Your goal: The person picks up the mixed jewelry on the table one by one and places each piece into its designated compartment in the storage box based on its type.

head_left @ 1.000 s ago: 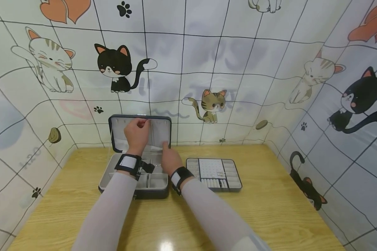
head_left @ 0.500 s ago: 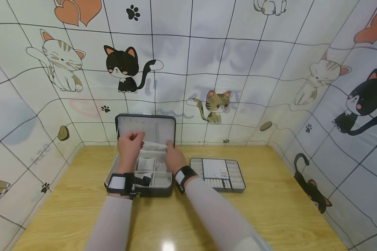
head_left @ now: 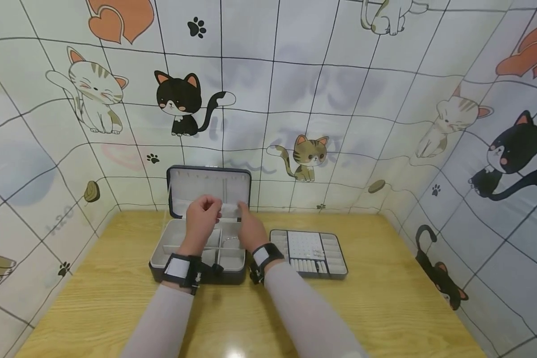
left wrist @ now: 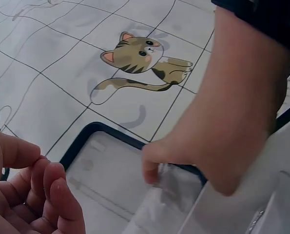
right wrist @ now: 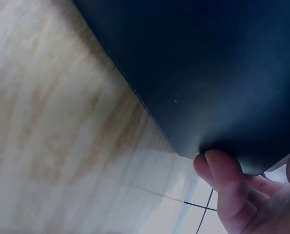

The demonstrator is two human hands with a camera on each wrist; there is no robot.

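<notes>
A dark-rimmed jewelry box stands with its lid raised, showing a pale lining and small hooks along the top. My left hand is in front of the lid, thumb and fingertips brought together; nothing shows between them in the left wrist view. At the lid's lower right, my right hand grips the edge, its thumb inside against the pale lining pocket. In the right wrist view its fingers touch the dark outside. A bracelet-like ring lies in a right compartment.
A jewelry tray with ring rolls, small compartments and a dotted middle panel lies right of the box on the wooden table. Cloth walls printed with cats stand behind and at both sides.
My left hand has come down from the lid's top, swung left, then moved right toward the right hand. My right hand stays at the lid's lower right edge.
</notes>
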